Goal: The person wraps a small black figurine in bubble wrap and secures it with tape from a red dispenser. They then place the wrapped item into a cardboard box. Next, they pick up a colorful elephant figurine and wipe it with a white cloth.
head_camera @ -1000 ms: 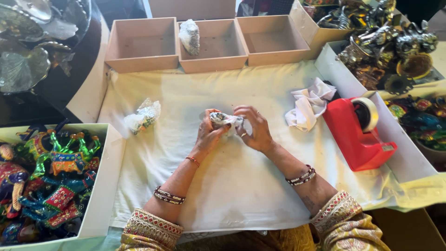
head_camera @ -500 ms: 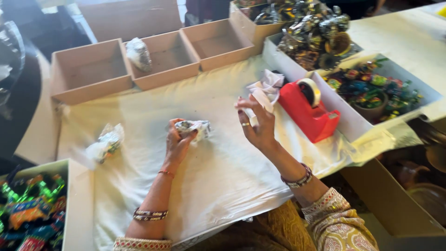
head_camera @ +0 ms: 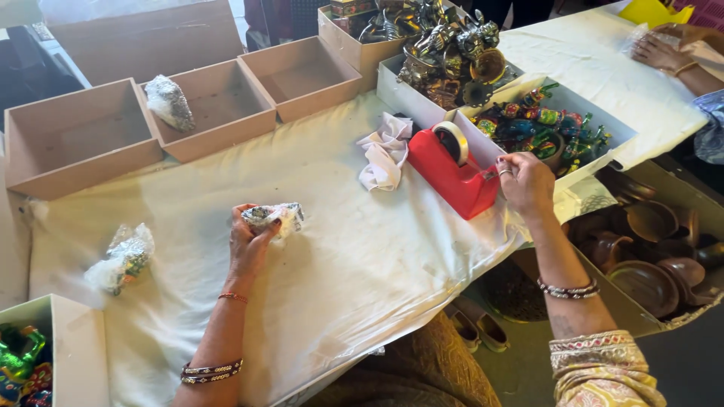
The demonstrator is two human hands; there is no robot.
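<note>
My left hand [head_camera: 251, 243] grips a small wrapped bundle [head_camera: 273, 218] of clear film over a patterned object, held just above the white cloth-covered table [head_camera: 339, 264]. My right hand [head_camera: 526, 183] reaches to the front end of a red tape dispenser [head_camera: 451, 173], fingers pinched at its cutter; any tape strip is too small to make out. A crumpled white paper [head_camera: 383, 154] lies left of the dispenser.
Three open cardboard boxes [head_camera: 83, 139] line the far edge; the middle one holds a wrapped item [head_camera: 169, 102]. Another wrapped bundle [head_camera: 123, 256] lies at left. White boxes of colourful figurines [head_camera: 550, 124] and metallic ones [head_camera: 449, 49] stand at right. Another person's hand [head_camera: 660, 53] rests far right.
My right hand left the bundle and moved right to the tape dispenser. My left hand kept the bundle. The view swung right.
</note>
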